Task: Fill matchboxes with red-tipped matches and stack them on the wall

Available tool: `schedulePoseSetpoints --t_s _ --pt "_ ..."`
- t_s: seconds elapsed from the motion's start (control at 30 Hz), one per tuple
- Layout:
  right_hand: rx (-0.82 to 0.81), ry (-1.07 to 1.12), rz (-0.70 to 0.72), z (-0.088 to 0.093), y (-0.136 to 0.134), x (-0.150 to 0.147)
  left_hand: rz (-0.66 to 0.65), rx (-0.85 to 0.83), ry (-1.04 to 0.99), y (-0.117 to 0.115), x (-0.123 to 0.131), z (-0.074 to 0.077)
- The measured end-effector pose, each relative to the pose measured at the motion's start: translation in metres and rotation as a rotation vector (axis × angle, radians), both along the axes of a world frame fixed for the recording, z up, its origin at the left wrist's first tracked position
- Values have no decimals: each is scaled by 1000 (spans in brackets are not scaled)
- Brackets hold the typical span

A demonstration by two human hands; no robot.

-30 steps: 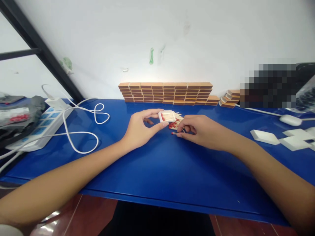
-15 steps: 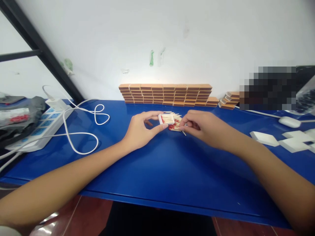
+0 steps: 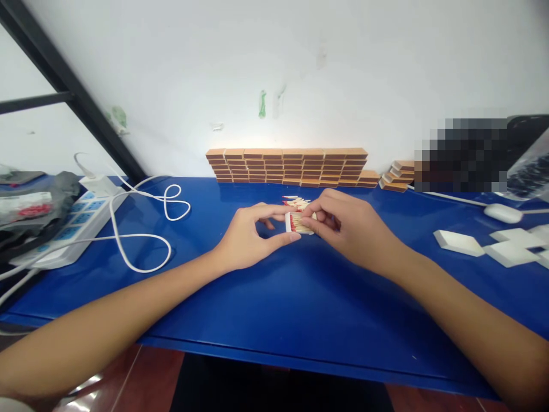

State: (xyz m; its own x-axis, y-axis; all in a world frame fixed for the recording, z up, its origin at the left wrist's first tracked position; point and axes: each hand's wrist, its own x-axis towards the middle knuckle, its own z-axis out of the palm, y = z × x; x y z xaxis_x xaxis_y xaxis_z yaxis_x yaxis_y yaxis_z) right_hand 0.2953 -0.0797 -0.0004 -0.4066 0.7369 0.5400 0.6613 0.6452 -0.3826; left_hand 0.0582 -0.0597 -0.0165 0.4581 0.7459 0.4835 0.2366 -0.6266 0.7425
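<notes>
My left hand [image 3: 253, 234] is closed on a small white matchbox tray [image 3: 288, 223], gripping it between the thumb at the near side and the fingers at the far side. Red-tipped matches [image 3: 302, 223] lie in rows inside the tray. At the tray's right end, my right hand [image 3: 343, 220] pinches matches with thumb and fingertips, just over those in the tray. Exactly how many it holds is hidden by the fingers. Behind the tray, a loose heap of matches [image 3: 295, 202] rests on the blue table [image 3: 257, 309], partly covered by my right hand.
Stacked matchboxes [image 3: 287, 166] line the wall, with a smaller stack [image 3: 397, 175] to their right. White trays [image 3: 458, 242] lie at the right. On the left are a power strip [image 3: 79, 229], a looped white cable [image 3: 169, 252] and a dark plastic bag [image 3: 64, 197].
My right hand has moved slightly left from the match heap to the tray, its fingers now over the matches inside. My left hand has brought the tray a little right and nearer.
</notes>
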Motion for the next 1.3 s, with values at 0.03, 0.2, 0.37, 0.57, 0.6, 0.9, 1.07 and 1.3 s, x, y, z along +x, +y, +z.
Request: schedulePoseSetpoints --t_s 0.03,0.2,0.37,0.57,0.6,0.9,1.07,1.3 --pt "4 1 3 0 0 0 8 3 5 0 0 0" --pt "19 -50 -135 13 3 9 100 -6 -34 7 -1 -4" --pt "-179 -266 -241 10 9 19 201 32 -63 9 -1 -3" --pt "-269 -385 -221 -4 8 14 193 62 -20 7 -1 -3" --pt "-292 -391 -203 -5 8 14 195 60 -16 7 -1 -3" --pt "-294 -357 -78 -4 12 20 184 35 -19 6 0 -2" --pt "-336 -330 -38 3 8 19 186 46 -19 6 -1 -3" --pt "-380 -227 -41 18 6 28 235 35 8 8 -1 -3"
